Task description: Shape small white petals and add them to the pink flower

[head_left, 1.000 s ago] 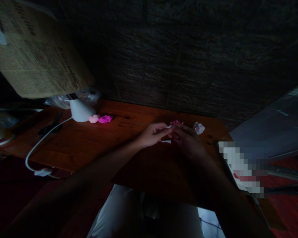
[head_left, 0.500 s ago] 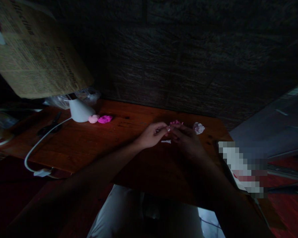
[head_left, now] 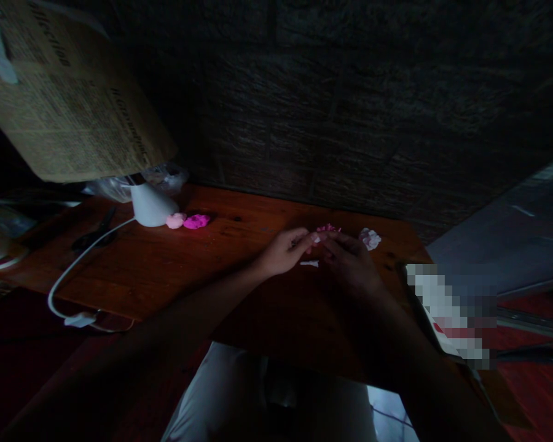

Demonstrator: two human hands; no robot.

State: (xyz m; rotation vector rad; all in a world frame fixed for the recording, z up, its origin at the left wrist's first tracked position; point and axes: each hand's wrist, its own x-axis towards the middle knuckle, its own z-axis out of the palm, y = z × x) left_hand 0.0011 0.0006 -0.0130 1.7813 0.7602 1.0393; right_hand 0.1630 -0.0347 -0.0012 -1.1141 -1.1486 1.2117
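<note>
My left hand [head_left: 286, 250] and my right hand [head_left: 350, 255] meet over the wooden table, fingertips pinched together. Between them is a small whitish piece [head_left: 316, 239], too small and dim to name for certain. Just behind the fingers lies a pink ruffled flower-like piece [head_left: 328, 228], partly hidden by my right hand. A pale crumpled flower-like piece [head_left: 369, 239] rests to the right of that hand. Below the fingertips, a thin white strip [head_left: 309, 263] lies flat on the table.
A lamp with a white base [head_left: 150, 205] and newsprint shade [head_left: 83, 104] stands left, beside light pink [head_left: 176, 220] and magenta lumps [head_left: 196, 221]. Scissors [head_left: 94, 233] lie farther left. A blurred-out flat device [head_left: 442, 313] sits at the right edge. A dark brick wall [head_left: 304, 123] runs behind.
Both hands stay pinched together over the same spot, with only slight finger movement. The whole view has shifted very slightly.
</note>
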